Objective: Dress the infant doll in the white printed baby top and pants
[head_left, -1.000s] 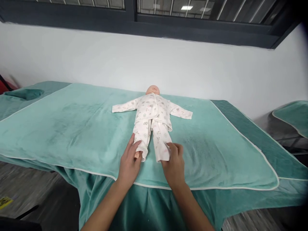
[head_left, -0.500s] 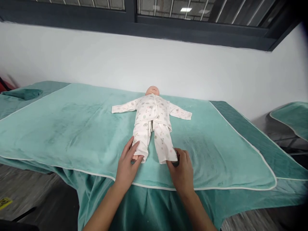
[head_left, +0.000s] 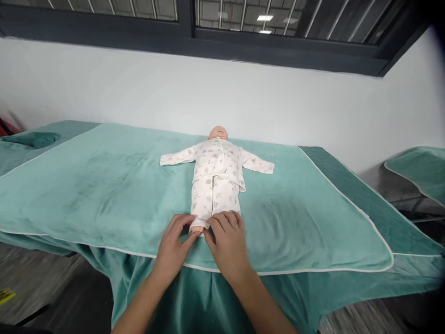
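A baby doll (head_left: pixel 216 171) in white printed pyjamas lies on its back on a teal towel (head_left: pixel 104 185), head towards the wall, arms spread. Its two trouser legs now lie side by side. My left hand (head_left: pixel 173 248) rests at the doll's bare foot, which pokes out of the left trouser cuff; the fingers are curled around it. My right hand (head_left: pixel 227 241) lies over the end of the other trouser leg, fingers bent and pressing on the cuff.
The towel covers a table draped in darker green cloth (head_left: pixel 208 301), against a white wall under a dark window frame. A folded green cloth (head_left: pixel 33 138) lies at far left. Another teal-covered surface (head_left: pixel 420 169) stands at right. Grey floor lies below.
My right hand has pushed the doll's right-side trouser leg leftwards until it lies against the other leg. My left hand stayed at the foot, curling its fingers.
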Action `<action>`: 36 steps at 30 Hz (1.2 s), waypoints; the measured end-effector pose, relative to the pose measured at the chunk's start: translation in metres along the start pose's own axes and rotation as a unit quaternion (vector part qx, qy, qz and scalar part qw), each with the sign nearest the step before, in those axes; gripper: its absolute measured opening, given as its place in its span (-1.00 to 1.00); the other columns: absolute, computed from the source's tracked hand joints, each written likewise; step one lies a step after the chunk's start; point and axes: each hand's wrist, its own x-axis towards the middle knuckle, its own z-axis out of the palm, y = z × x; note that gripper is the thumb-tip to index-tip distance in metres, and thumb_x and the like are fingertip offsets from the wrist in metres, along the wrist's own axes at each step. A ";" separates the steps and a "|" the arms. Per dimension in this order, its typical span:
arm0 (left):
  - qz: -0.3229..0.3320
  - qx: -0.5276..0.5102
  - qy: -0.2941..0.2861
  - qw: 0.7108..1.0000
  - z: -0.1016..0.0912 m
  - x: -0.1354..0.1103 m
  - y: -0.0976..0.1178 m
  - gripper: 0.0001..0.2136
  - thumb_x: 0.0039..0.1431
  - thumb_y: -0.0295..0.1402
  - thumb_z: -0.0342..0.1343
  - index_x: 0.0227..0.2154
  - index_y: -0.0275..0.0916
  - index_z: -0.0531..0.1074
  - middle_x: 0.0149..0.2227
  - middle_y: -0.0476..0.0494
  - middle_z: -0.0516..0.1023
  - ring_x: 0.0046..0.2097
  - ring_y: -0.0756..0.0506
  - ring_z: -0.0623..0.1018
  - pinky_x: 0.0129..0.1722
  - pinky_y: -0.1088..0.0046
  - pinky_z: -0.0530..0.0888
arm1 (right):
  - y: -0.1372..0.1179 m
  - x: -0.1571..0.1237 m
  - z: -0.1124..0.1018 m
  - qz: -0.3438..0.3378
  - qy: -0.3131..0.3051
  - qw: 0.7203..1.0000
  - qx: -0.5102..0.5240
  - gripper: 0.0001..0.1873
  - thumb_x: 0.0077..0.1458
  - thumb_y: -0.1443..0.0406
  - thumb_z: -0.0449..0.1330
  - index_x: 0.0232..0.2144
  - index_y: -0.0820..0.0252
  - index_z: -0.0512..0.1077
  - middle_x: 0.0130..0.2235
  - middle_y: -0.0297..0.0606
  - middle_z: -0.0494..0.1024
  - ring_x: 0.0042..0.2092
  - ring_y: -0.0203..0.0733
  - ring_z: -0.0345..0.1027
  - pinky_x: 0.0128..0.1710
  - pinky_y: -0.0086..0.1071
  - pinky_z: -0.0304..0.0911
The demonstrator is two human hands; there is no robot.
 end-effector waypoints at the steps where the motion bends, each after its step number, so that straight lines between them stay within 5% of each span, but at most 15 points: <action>1: 0.002 0.001 0.003 1.000 -0.001 0.001 0.001 -0.83 0.24 -0.26 0.15 -0.13 -0.13 0.44 -0.19 -0.04 0.46 -0.15 -0.05 0.50 -0.12 0.41 0.48 | -0.001 0.005 0.002 0.001 0.000 1.000 0.001 -0.98 0.22 0.33 0.18 -0.29 0.11 0.41 -0.25 -0.29 0.53 -0.08 -0.09 0.32 0.19 0.01 0.06; 8: 0.013 0.003 0.075 0.997 -0.013 0.001 0.000 -0.94 0.21 -0.45 0.11 -0.28 -0.17 0.37 -0.34 0.03 0.39 -0.26 -0.01 0.44 -0.22 0.48 0.41 | -0.027 0.012 -0.005 -0.035 0.010 0.998 0.060 -0.93 0.16 0.39 0.12 -0.34 0.11 0.36 -0.34 -0.34 0.45 -0.18 -0.18 0.30 0.22 -0.05 0.07; 13: 0.036 0.021 0.089 0.995 -0.007 -0.011 -0.010 -0.93 0.22 -0.47 0.07 -0.36 -0.18 0.33 -0.38 0.05 0.38 -0.33 0.01 0.42 -0.29 0.51 0.39 | -0.026 -0.007 0.009 -0.047 -0.028 0.998 0.041 -0.91 0.20 0.39 0.11 -0.29 0.12 0.38 -0.29 -0.31 0.48 -0.14 -0.15 0.31 0.21 -0.02 0.07; 20: 0.057 0.040 0.056 0.996 0.008 -0.024 -0.016 -0.92 0.27 -0.46 0.04 -0.34 -0.18 0.31 -0.37 0.02 0.36 -0.31 -0.01 0.41 -0.29 0.49 0.39 | -0.011 -0.027 0.002 -0.065 -0.036 0.996 0.046 -0.60 0.22 0.47 0.05 0.05 0.05 0.37 0.00 -0.26 0.52 0.08 -0.10 0.31 0.31 0.06 -0.08; 26: 0.122 0.059 0.040 0.990 0.006 -0.029 -0.015 -0.88 0.25 -0.54 0.05 -0.22 -0.18 0.33 -0.22 -0.08 0.42 -0.13 -0.07 0.44 -0.13 0.39 0.42 | 0.017 -0.031 -0.004 0.014 0.077 0.996 0.039 -0.61 0.21 0.50 0.08 0.04 0.10 0.36 -0.04 -0.11 0.44 -0.01 -0.07 0.31 -0.07 -0.13 0.32; 36: 0.152 0.119 0.079 0.978 0.007 -0.026 0.005 -0.64 0.22 -0.48 0.14 0.07 -0.10 0.38 -0.03 -0.19 0.37 0.01 -0.16 0.44 -0.01 0.24 0.46 | 0.027 -0.044 -0.016 -0.020 0.062 0.993 0.101 -0.74 0.21 0.53 0.07 -0.16 0.12 0.38 -0.22 -0.22 0.46 -0.20 -0.17 0.31 -0.22 -0.25 0.28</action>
